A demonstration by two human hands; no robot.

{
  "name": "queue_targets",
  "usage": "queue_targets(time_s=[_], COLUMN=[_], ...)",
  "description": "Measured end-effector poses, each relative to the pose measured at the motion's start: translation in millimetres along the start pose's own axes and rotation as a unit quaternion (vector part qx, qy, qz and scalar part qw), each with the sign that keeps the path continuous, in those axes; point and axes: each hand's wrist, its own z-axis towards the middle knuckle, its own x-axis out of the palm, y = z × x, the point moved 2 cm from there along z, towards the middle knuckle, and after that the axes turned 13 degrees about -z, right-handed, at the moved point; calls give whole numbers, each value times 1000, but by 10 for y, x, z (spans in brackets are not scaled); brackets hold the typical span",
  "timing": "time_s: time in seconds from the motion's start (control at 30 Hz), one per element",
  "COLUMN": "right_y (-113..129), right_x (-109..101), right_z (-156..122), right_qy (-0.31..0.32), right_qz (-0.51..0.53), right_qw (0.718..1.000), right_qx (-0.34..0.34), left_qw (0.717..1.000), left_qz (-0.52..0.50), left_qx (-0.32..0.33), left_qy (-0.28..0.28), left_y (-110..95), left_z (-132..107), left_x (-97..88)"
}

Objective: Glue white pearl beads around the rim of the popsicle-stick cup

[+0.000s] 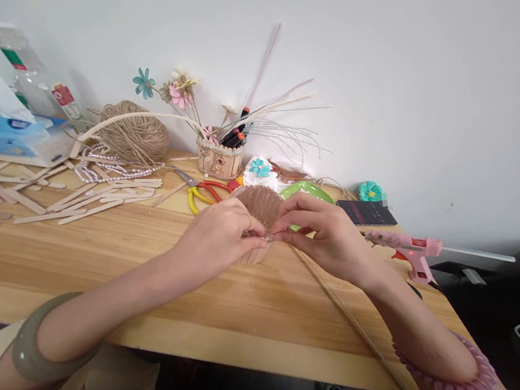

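Between my hands is a small brownish holder point(261, 200) that looks built of craft sticks, its lower part partly hidden by my fingers. My left hand point(231, 231) comes in from the left, thumb and fingertips pinched together at the holder's front. From the right, my right hand point(320, 228) meets it there, also in a pinch. Something small and pale sits between the fingertips, too small to name. A thin brown cord point(349, 318) runs from below my right hand across the table and over its front edge.
Behind the hands are scissors point(201, 187), a green dish point(307, 192) and a stick holder with pens and flowers point(220, 160). Loose craft sticks point(91, 202), a twine ball point(132, 132) and tissues point(15, 139) lie left. A pink glue gun point(413, 251) rests at the right edge.
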Motion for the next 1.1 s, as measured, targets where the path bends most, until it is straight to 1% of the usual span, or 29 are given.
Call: queue_targets(time_s=[0.17,0.7,0.87,1.03,1.1], right_y=[-3,15,-2,-28,-58], right_x=[-6,-31,-29,-50,-68], right_z=[5,41,52,67,57], right_qy=[5,32,47,53,31], right_qz=[7,-18,-20,33,58], right_qw=[1000,999,998,998,998], right_qx=[2,-33,-28,-19,9], left_qw=[1000,1000,1000,1000,1000], left_qz=[-10,-9,-4,-1,-6], left_qx=[-5,-25,-8,15,14], left_qy=[0,13,7,-3,-4], left_y=[0,-3,8,33,30], left_z=[-1,4,1,-16,-22], left_x=[-1,-3,0,0,-5])
